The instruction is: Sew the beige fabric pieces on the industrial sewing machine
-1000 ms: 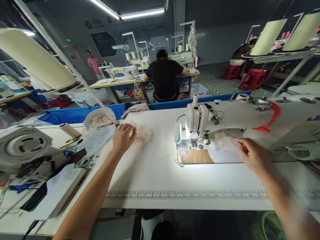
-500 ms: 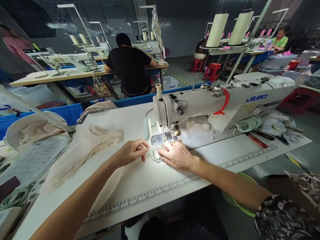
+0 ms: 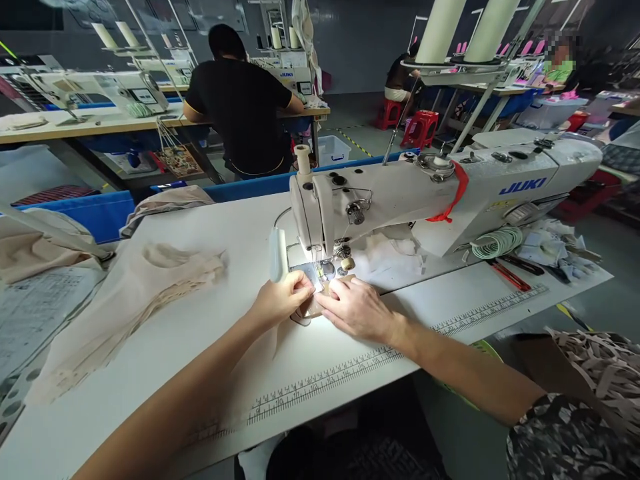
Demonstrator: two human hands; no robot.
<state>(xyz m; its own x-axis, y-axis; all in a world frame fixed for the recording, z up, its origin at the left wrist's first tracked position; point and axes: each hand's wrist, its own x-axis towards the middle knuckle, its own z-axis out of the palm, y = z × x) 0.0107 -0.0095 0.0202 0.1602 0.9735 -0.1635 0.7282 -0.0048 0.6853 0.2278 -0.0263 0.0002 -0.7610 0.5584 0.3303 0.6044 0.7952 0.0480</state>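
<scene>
On the sewing table (image 3: 200, 347), the left hand (image 3: 281, 301) pinches a small pale fabric piece (image 3: 311, 308), fingers closed on its left end. Just right, the right hand (image 3: 356, 308) presses it flat, directly before the needle plate (image 3: 311, 273) beneath the sewing machine (image 3: 425, 193) head.

Blue "JUKI" on the sewing machine (image 3: 450, 200) arm — numbered ruler (image 3: 350, 373) along the table edge.
</scene>
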